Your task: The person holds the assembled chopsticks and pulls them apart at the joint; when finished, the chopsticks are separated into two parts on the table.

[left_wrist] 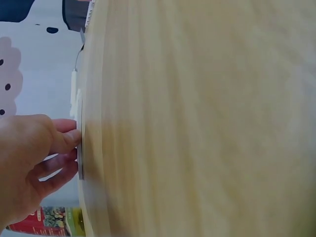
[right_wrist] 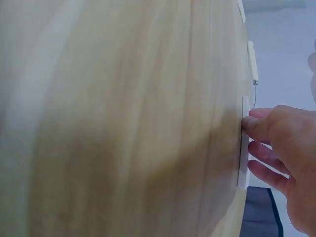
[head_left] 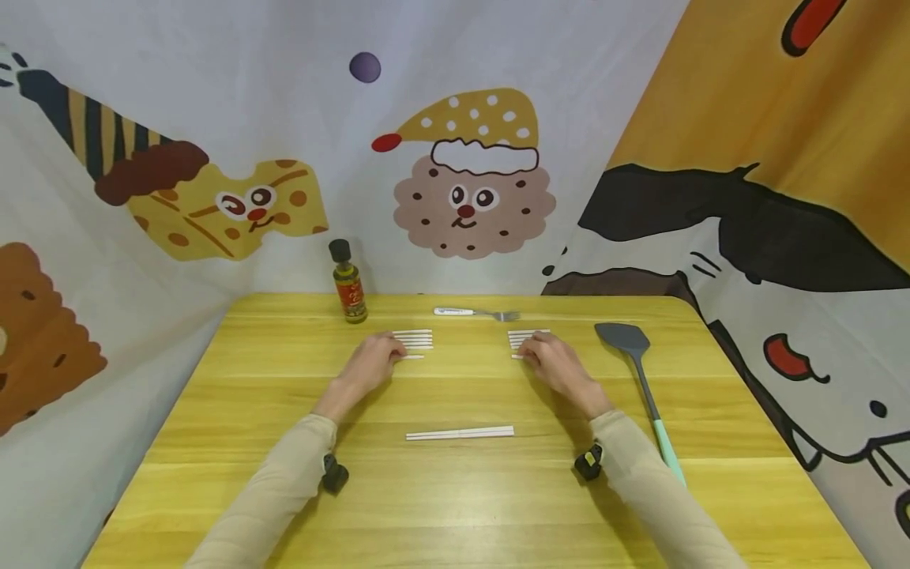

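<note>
My left hand (head_left: 366, 363) pinches a short white stick (left_wrist: 80, 148) between thumb and fingers, low over the table at the near side of a row of several white sticks (head_left: 419, 338). Opposite it, my right hand (head_left: 558, 362) pinches another short white stick (right_wrist: 244, 148) at the near side of a second row of white sticks (head_left: 524, 336). The fingers hide part of both rows. Closer to me, a bundle of long, thin, pale sticks like chopsticks (head_left: 460, 433) lies crosswise between the forearms.
The wooden table (head_left: 455, 506) meets a cartoon-printed curtain (head_left: 284, 63) at its back edge. A dark-capped sauce bottle (head_left: 350, 288) stands at the back left. A white-handled fork (head_left: 472, 313) lies behind the rows. A grey spatula (head_left: 643, 379) with a mint handle lies beside the right arm.
</note>
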### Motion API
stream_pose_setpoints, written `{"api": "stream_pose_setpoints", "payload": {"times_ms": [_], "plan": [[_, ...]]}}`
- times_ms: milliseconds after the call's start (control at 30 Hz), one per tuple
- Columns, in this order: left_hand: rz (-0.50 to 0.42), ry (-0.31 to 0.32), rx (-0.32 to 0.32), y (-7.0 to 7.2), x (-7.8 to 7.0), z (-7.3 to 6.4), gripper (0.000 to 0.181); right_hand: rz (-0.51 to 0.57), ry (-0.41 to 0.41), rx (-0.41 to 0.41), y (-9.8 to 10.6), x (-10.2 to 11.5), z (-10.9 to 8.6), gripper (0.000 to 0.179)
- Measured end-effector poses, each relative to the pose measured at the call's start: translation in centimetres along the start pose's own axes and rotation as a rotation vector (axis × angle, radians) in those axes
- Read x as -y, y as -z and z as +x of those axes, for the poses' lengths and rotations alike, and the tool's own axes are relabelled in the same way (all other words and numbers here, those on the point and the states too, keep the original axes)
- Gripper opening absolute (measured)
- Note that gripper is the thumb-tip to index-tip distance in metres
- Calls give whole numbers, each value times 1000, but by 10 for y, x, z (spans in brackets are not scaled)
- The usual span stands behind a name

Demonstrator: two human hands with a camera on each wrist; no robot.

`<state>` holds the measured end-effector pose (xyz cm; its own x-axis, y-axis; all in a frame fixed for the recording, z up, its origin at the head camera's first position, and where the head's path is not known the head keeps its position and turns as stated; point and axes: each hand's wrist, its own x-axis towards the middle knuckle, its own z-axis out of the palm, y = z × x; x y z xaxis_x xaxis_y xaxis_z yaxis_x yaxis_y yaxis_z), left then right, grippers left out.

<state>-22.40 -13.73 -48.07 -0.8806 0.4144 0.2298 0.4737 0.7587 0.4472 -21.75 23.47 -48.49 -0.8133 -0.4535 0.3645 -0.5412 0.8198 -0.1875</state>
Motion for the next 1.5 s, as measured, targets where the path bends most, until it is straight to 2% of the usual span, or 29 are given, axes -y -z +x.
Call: {"api": "stream_pose_setpoints", "payload": {"times_ms": [267,600,900,1167,1500], "plan": [[39,-9,-26,-1,-3,4,15,3,-42,22,1,-1,2,13],[65,-26,-31,-4,-6,9,19,9,-38,-11,0,-1,6,9],[47,9,-33,-5,-10,12,18,4,-20,-59,-1,-2,10,7],[48,31,-37,-8,-10,14,19,15,-27,-45,-2,-4,10,8],[40,30,-43,-12,-11,13,16,18,-21,-40,-1,-5,5,10]]}}
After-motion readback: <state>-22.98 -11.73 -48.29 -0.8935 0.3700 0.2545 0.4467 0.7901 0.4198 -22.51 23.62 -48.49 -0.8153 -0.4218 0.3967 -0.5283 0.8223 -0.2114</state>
